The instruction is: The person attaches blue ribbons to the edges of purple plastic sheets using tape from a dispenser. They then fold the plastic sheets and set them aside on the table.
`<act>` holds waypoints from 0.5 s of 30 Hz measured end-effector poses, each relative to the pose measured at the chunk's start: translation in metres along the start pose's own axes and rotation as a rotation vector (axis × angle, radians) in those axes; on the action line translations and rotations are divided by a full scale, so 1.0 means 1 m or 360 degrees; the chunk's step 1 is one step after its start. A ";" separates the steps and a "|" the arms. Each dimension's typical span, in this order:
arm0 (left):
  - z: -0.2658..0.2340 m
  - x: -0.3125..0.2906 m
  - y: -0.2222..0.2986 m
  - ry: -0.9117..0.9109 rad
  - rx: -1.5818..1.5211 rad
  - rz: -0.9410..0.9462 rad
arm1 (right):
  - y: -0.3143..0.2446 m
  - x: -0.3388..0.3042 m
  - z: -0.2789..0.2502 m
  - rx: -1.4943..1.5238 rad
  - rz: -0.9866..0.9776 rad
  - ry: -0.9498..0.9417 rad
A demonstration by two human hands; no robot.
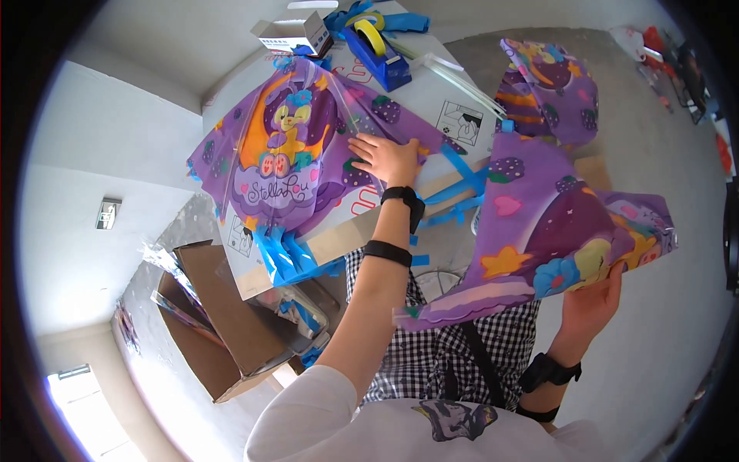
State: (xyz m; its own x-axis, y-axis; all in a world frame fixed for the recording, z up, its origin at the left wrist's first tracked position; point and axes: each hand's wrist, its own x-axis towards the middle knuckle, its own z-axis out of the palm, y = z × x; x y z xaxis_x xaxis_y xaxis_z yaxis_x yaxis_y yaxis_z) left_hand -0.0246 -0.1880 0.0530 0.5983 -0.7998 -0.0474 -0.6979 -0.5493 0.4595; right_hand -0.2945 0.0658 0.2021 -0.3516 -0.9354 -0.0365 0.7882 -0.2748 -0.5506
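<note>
One kite (289, 150) lies spread on the worktop (462, 115) under the flat, open left hand (389, 158); the right hand (589, 300) grips another kite (554, 231), not yet laid down.

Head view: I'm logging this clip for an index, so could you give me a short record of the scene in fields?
Left hand: left hand lies flat, fingers spread, on the purple kite
Right hand: right hand grips the edge of a second kite, held up off the table
Surface: white table
On the table: blue tape dispenser, small box
Beside the table: open cardboard box
Further back: a third purple kite
</note>
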 end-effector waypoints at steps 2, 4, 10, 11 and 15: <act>0.000 -0.001 -0.004 0.0035 -0.0075 -0.0008 | 0.006 -0.002 0.001 0.0009 0.0035 0.0139; -0.009 0.006 -0.023 0.0113 0.0067 0.0080 | 0.009 0.000 0.001 0.0048 0.0067 0.0117; -0.056 0.026 -0.100 0.0191 0.0615 0.0339 | 0.011 0.011 -0.005 0.0081 0.0132 0.0025; -0.064 0.025 -0.098 0.0049 0.0588 0.0255 | 0.010 0.012 -0.006 0.0063 0.0136 0.0026; -0.091 0.073 -0.176 -0.0122 0.0270 0.0265 | 0.024 0.014 -0.003 0.0101 0.0198 0.0061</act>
State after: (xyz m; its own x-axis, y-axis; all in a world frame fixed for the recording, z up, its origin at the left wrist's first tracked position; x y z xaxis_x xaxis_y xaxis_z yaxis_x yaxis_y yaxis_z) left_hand 0.1777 -0.1275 0.0499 0.4425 -0.8952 -0.0537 -0.8444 -0.4360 0.3113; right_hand -0.2821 0.0469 0.1865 -0.2673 -0.9543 -0.1337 0.8569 -0.1719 -0.4859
